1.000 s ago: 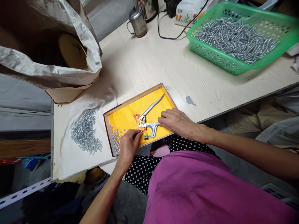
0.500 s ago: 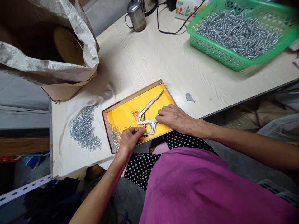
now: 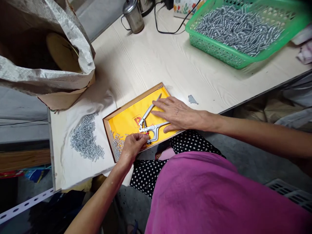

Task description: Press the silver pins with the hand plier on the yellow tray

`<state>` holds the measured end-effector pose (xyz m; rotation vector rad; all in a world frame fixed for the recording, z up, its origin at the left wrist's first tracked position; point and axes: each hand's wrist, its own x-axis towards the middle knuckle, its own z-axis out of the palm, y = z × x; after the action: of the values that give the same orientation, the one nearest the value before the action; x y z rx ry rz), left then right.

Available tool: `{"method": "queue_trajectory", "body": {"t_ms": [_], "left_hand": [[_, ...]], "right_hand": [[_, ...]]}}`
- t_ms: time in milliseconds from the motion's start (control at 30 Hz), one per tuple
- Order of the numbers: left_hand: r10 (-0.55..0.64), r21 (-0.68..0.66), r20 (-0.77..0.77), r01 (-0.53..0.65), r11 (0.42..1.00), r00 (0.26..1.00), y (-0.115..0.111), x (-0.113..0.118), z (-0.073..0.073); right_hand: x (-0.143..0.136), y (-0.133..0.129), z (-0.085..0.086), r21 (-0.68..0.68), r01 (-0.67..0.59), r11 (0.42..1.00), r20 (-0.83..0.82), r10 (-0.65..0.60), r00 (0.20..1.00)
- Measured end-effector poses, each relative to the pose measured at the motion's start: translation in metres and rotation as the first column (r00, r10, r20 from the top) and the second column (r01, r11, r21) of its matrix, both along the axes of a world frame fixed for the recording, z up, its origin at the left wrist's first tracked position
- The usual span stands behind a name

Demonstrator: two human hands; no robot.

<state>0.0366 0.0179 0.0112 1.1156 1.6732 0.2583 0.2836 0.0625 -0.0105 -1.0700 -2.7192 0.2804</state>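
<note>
Silver snap-fastener pliers (image 3: 154, 128) lie in a shallow yellow-lined box (image 3: 136, 104), handles apart and pointing right. My left hand (image 3: 133, 145) is closed in a pinch at the jaw end; whatever sits between the fingertips is too small to make out. Over the handles, my right hand (image 3: 179, 113) is spread open, its fingers near the upper handle and its thumb by the lower one. Several small silver spring-like pieces (image 3: 118, 143) are scattered in the box's left end, beside my left hand.
A pile of small metal pieces (image 3: 85, 139) rests on white cloth (image 3: 65, 162) at the left. Behind it stands a large open sack (image 3: 65, 94). A green basket (image 3: 219, 51) holds many more pieces. Further back are a metal mug (image 3: 134, 20) and a black cable (image 3: 168, 32).
My right hand has opened and moved up over the handles, fingers spreading toward the upper one. My left hand keeps its pinch at the jaws. The whole view has shifted slightly.
</note>
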Motion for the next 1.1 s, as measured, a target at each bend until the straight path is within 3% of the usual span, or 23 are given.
{"method": "queue_trajectory", "body": {"t_ms": [200,400,533,600,667,767,833,933,1100], "left_hand": [[0.019,0.002,0.014,-0.019,1.000,1.000,-0.003,0.000,0.000],[0.024,0.010,0.034,-0.024,1.000,0.999,-0.004,-0.005,-0.007],[-0.069,0.091,-0.140,0.082,0.992,0.988,-0.011,-0.003,-0.001],[-0.127,0.274,-0.334,0.225,0.935,0.934,-0.014,0.004,0.004],[-0.170,0.441,-0.516,0.430,0.788,0.840,-0.015,0.015,0.008],[-0.286,0.463,-0.675,0.692,0.554,0.680,-0.006,0.032,0.007],[-0.366,0.416,-0.713,0.782,0.465,0.597,0.005,0.040,0.004],[-0.431,0.335,-0.744,0.843,0.421,0.511,0.018,0.046,0.001],[-0.473,0.214,-0.779,0.883,0.417,0.412,0.022,0.050,0.006]], "right_hand": [[0.000,0.026,-0.011,0.011,-0.006,1.000,-0.038,0.006,0.999],[-0.004,0.027,-0.008,0.010,0.006,1.000,0.001,-0.006,1.000],[-0.003,0.022,0.000,0.035,-0.008,0.999,0.107,0.005,0.994],[-0.004,0.018,0.004,0.033,-0.014,0.999,0.149,0.009,0.989],[-0.005,0.013,0.008,0.029,-0.008,1.000,0.173,0.002,0.985],[-0.008,0.007,0.011,0.035,0.013,0.999,0.183,-0.019,0.983],[-0.010,0.005,0.013,0.029,0.017,0.999,0.197,-0.022,0.980],[-0.010,0.005,0.015,-0.002,0.006,1.000,0.212,-0.006,0.977],[-0.011,0.002,0.012,-0.043,0.000,0.999,0.131,0.006,0.991]]}}
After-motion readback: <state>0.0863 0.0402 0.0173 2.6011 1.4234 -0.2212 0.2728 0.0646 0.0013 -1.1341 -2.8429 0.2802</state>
